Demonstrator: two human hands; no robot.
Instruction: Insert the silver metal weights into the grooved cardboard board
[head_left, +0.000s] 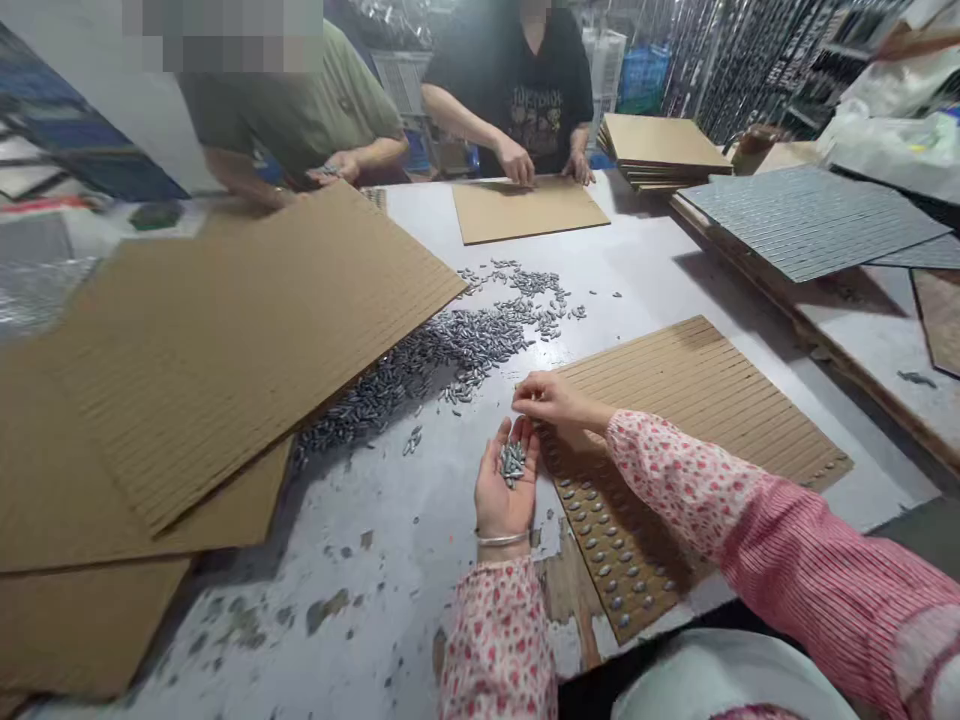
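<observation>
My left hand is cupped palm up over the table, holding a small heap of grey metal pieces. Just above it my right hand is pinched, fingertips together over the near left corner of a ribbed cardboard sheet. Whether a piece sits in the pinch is not visible. Several metal pieces lie seated in rows along the sheet's near edge. A long loose pile of the same metal pieces spreads across the table to the left of my hands.
Large cardboard sheets lie stacked at the left. Two people stand at the far side; one presses both hands on a cardboard sheet. A cardboard stack and grey filled sheets sit at the right. The grey table is worn.
</observation>
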